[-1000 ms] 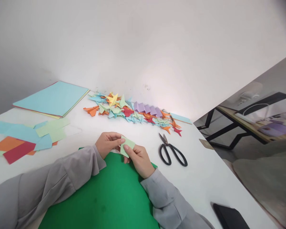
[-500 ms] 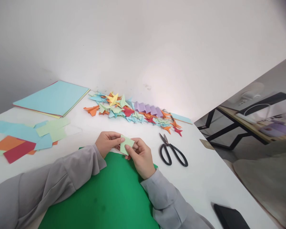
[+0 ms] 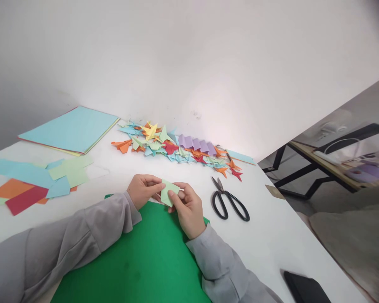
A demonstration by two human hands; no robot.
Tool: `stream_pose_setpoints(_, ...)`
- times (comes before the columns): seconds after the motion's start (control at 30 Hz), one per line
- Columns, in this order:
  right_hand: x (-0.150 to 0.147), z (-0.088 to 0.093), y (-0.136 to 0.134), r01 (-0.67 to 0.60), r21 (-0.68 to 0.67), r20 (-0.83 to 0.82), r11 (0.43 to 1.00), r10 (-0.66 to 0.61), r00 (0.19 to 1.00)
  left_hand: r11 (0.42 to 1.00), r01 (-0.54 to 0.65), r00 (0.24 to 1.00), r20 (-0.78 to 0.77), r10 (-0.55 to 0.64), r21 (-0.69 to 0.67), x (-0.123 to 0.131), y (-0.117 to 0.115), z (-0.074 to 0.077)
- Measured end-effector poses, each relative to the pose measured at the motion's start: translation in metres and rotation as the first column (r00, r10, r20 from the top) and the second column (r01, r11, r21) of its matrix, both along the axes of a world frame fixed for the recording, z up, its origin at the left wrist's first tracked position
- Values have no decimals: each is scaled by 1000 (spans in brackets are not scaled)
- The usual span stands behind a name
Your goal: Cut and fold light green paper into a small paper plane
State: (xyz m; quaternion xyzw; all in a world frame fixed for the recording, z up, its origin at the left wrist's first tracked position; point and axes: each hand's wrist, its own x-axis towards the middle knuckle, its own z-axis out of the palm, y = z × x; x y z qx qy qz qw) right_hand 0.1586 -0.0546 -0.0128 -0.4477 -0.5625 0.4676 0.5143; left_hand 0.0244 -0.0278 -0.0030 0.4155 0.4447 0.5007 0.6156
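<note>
A small pale green piece of paper (image 3: 167, 194) is held up between both hands, over the top edge of a green sheet (image 3: 145, 252). Its left edge is pinched by my left hand (image 3: 145, 190), thumb in front and fingers curled behind. My right hand (image 3: 188, 207) grips the right side, with the thumb pressed on the paper's face. Fingers behind the paper are partly hidden. To the right of my right hand lie black-handled scissors (image 3: 225, 200), blades slightly apart and pointing toward the wall.
Several folded paper shapes (image 3: 151, 131) line the table by the wall, with a purple pleated strip (image 3: 196, 144) among them. A stack of coloured sheets (image 3: 72, 128) lies back left, loose paper pieces (image 3: 27, 200) nearer. A dark flat object (image 3: 306, 288) sits at front right.
Both hands stay at nearly the same place, the green paper still pinched between them. The whole scene has shifted very slightly in the picture; nothing else visibly differs.
</note>
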Motion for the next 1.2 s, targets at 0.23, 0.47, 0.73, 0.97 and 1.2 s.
stream_pose_setpoints(0.23, 1, 1, 5, -35, -86, -128, 996, 23, 992, 1000, -22, 1000, 18, 22, -6, -1, 1, -1)
stream_pose_setpoints(0.47, 0, 1, 3, -117, -5, -41, 993, 116, 992, 998, -50, 994, 97, 54, -42, 0, 1, 1)
stream_pose_setpoints(0.73, 0, -1, 1, -119, 31, 24, 992, 118, 993, 997, -49, 994, 92, 54, -63, 0, 0, -2)
stream_pose_setpoints(0.97, 2, -3, -1, -26, 73, -24, 997, 27, 999, 995, 39, 989, 149, -25, -90, -2, 1, 2)
stream_pose_setpoints(1.2, 0, -1, -1, 2, 32, -118, 999, 1, 993, 986, 108, 978, 193, -83, -123, -5, 2, 3)
